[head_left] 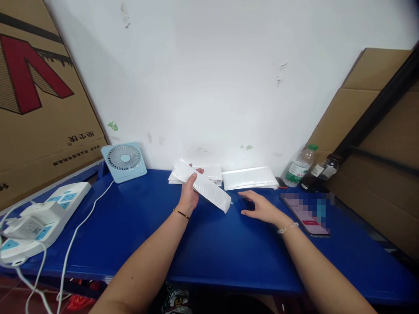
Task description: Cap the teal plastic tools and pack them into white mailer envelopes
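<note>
My left hand (190, 192) grips a long white padded envelope (209, 190), thumb on top, held tilted above the blue table with its lower end toward the right. A small pale blue bit shows at that lower end; I cannot make out what it is. To the right, my right hand (258, 206) hovers with thumb and fingers apart, holding nothing. Behind the left hand lies a stack of white envelopes (214, 172), partly covered by the held one. Another white stack (250, 177) rests beside it against the wall.
A light blue fan (125, 161) leans at the back left, near a white power strip (70, 198) with plugs and cables. On the right are a phone (306, 218), a green-capped bottle (300, 166) and a dark bottle (321, 173). Cardboard (42, 87) flanks the table (209, 257).
</note>
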`<state>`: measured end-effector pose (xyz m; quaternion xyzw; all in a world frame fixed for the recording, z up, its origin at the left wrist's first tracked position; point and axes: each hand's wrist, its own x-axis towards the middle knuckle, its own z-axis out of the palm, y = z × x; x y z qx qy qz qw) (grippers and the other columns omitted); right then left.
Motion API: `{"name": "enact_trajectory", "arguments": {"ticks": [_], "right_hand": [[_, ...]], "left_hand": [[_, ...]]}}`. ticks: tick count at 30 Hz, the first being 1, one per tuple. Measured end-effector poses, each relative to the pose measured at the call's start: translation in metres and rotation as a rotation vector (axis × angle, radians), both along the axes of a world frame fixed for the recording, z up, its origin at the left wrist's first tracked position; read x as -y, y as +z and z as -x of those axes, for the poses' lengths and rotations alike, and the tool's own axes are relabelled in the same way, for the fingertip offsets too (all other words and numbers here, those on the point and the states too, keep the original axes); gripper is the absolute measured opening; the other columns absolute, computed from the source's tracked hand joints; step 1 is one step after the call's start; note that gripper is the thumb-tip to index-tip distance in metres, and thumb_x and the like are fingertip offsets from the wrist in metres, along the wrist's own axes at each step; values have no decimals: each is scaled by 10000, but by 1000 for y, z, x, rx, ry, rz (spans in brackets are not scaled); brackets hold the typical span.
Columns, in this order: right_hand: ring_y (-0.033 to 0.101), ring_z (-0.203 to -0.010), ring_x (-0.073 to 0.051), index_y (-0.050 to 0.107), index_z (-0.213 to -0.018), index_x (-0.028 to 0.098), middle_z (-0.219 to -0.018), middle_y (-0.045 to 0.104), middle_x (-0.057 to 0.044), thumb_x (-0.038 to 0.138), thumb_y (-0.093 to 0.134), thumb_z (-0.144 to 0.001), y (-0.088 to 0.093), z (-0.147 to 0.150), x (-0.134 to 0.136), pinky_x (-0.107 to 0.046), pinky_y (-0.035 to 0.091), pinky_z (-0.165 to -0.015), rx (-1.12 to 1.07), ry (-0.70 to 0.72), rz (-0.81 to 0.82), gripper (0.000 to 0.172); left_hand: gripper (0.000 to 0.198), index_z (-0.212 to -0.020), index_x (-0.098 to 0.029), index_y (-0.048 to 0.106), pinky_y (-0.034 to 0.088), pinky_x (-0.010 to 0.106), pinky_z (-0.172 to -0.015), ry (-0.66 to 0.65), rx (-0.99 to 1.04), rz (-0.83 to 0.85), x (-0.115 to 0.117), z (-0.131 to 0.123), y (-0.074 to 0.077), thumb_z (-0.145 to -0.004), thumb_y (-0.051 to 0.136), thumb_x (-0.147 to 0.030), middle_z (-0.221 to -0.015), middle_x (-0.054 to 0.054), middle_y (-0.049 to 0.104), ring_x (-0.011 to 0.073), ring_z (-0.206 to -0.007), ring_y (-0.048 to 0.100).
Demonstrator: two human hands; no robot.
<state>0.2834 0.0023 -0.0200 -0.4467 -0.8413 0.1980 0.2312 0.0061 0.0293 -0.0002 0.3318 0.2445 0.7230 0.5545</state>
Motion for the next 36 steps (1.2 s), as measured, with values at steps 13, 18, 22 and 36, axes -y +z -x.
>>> {"name": "enact_trajectory", "arguments": {"ticks": [13,18,22,36], "right_hand": [[447,-1237,-291,456,-1337,264,-1332,499,-96,563,578,-803,-20,51,-5,-475,341,-1047,66,-13,-96,624],[410,-1278,-270,491,-1306,284,-1366,479,-72,568,480,-863,-18,54,-4,-463,311,-1071,147,6,-137,526],[381,-1303,-268,458,-1349,299,-1393,458,-66,569,458,-873,-18,51,-4,-469,294,-1084,183,-1,-145,547],[320,-1348,-298,429,-1381,336,-1441,406,-62,556,374,-914,-17,48,-2,-497,335,-1063,237,51,-114,519]], "left_hand": [[612,-1301,-284,456,424,427,-977,-13,22,-61,12,-4,18,-742,691,-364,-1155,68,638,269,-1163,556],[601,-1276,-260,488,434,434,-957,-6,-32,-140,15,17,38,-725,680,-405,-1172,80,632,297,-1169,548],[592,-1256,-255,508,454,421,-930,29,-105,-225,19,38,54,-724,638,-479,-1203,83,616,309,-1182,536],[818,-1388,-242,353,395,436,-1014,436,-1176,-444,34,86,78,-683,703,-462,-1326,94,507,289,-1202,493]]}}
